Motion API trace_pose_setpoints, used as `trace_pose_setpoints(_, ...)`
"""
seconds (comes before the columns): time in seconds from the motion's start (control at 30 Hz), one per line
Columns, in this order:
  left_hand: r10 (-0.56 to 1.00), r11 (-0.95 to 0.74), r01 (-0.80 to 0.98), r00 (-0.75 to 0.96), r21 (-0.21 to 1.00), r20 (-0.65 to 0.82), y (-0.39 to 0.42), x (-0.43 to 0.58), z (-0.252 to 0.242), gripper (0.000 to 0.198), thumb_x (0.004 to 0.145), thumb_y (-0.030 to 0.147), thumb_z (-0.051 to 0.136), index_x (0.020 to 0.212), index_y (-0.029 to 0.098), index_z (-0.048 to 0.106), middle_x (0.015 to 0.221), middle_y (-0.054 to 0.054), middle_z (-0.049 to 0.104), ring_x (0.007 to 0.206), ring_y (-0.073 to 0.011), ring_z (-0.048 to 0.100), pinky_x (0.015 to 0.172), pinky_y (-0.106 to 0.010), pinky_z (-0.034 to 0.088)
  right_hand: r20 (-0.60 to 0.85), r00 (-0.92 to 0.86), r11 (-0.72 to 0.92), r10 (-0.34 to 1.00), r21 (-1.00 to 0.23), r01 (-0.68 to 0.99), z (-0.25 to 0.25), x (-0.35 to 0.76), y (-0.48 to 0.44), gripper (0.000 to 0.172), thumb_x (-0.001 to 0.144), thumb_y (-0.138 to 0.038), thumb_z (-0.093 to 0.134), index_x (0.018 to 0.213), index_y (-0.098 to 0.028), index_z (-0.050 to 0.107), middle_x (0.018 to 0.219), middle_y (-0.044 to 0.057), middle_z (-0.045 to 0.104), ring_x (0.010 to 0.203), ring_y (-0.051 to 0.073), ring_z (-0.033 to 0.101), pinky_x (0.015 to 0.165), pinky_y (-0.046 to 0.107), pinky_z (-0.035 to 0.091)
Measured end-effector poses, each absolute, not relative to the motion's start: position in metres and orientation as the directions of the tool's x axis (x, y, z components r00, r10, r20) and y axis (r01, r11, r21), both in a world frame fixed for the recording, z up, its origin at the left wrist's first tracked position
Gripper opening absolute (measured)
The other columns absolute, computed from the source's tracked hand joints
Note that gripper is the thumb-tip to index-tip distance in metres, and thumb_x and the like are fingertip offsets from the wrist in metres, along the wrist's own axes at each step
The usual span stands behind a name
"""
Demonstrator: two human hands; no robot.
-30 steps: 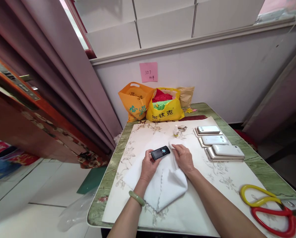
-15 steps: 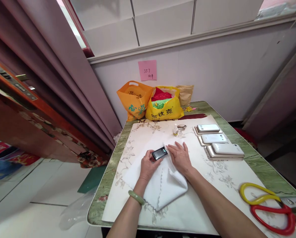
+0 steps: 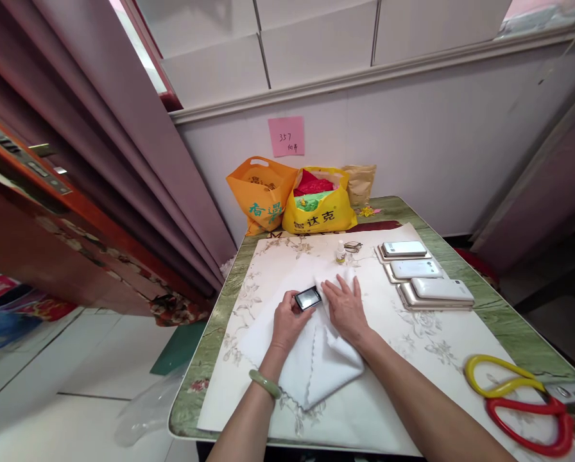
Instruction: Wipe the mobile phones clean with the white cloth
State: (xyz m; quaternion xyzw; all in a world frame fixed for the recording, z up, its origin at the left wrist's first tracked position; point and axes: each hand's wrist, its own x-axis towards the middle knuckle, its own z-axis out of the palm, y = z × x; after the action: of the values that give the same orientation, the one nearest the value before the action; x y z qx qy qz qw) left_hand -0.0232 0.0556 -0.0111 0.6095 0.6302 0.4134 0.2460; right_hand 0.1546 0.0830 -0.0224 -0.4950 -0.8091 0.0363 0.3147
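My left hand (image 3: 287, 322) grips a small dark phone (image 3: 308, 298) by its left end, holding it over a white cloth (image 3: 311, 362) spread on the table. My right hand (image 3: 345, 309) lies with fingers stretched flat on a fold of that cloth, pressing it against the phone's right end. A jade bangle (image 3: 265, 383) circles my left wrist.
Three white phones (image 3: 429, 281) lie in a row to the right. A small bottle (image 3: 340, 253) and glasses (image 3: 353, 246) sit behind the cloth. Orange bag (image 3: 262, 194) and yellow bag (image 3: 319, 205) stand at the table's far end. Yellow and red scissors (image 3: 523, 403) lie near right.
My right hand slid left with the cloth fold, covering more of the phone. The phone has tilted so less of it shows.
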Motion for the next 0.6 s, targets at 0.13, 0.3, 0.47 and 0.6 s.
trace_pose_setpoints(0.13, 0.964, -0.088, 0.600, -0.149, 0.795, 0.219, 0.056, -0.025, -0.014, 0.039, 0.068, 0.032, 0.068, 0.102, 0.021, 0.053, 0.064, 0.006, 0.054, 0.058, -0.0131, 0.053, 0.060, -0.026, 0.043, 0.469, -0.608, 0.765, 0.641, -0.331, 0.552, -0.014, 0.149, 0.077, 0.049, 0.093, -0.016, 0.042, 0.140, -0.030, 0.046, 0.139, 0.002, 0.054, 0.135, 0.021, 0.040, 0.116, 0.050, 0.018)
trace_pose_setpoints(0.3, 0.969, -0.095, 0.591, -0.131, 0.801, 0.211, 0.056, -0.025, -0.014, 0.040, 0.066, 0.036, 0.071, 0.099, 0.022, 0.054, 0.064, 0.006, 0.055, 0.060, -0.0136, 0.053, 0.061, -0.026, 0.044, 0.502, -0.446, 0.643, 0.741, -0.339, 0.687, -0.017, 0.157, 0.085, 0.040, 0.094, -0.019, 0.046, 0.130, -0.032, 0.056, 0.128, 0.002, 0.063, 0.132, 0.025, 0.044, 0.113, 0.058, 0.013)
trace_pose_setpoints(0.47, 0.974, -0.080, 0.567, -0.131, 0.820, 0.185, 0.056, -0.025, -0.014, 0.042, 0.066, 0.036, 0.073, 0.101, 0.022, 0.054, 0.069, 0.005, 0.059, 0.063, -0.0135, 0.054, 0.062, -0.026, 0.045, 0.518, -0.212, 0.455, 0.829, -0.403, 0.794, -0.027, 0.165, 0.092, 0.020, 0.091, -0.029, 0.053, 0.105, -0.027, 0.069, 0.110, 0.003, 0.071, 0.123, 0.030, 0.051, 0.111, 0.062, 0.009)
trace_pose_setpoints(0.6, 0.977, -0.082, 0.548, -0.122, 0.833, 0.177, 0.055, -0.025, -0.015, 0.043, 0.067, 0.034, 0.072, 0.103, 0.022, 0.053, 0.074, 0.003, 0.062, 0.066, -0.0140, 0.056, 0.064, -0.026, 0.046, 0.553, -0.101, 0.421, 0.827, -0.490, 0.764, -0.027, 0.166, 0.094, 0.017, 0.091, -0.029, 0.051, 0.090, -0.022, 0.066, 0.100, 0.004, 0.072, 0.108, 0.024, 0.060, 0.111, 0.054, 0.017)
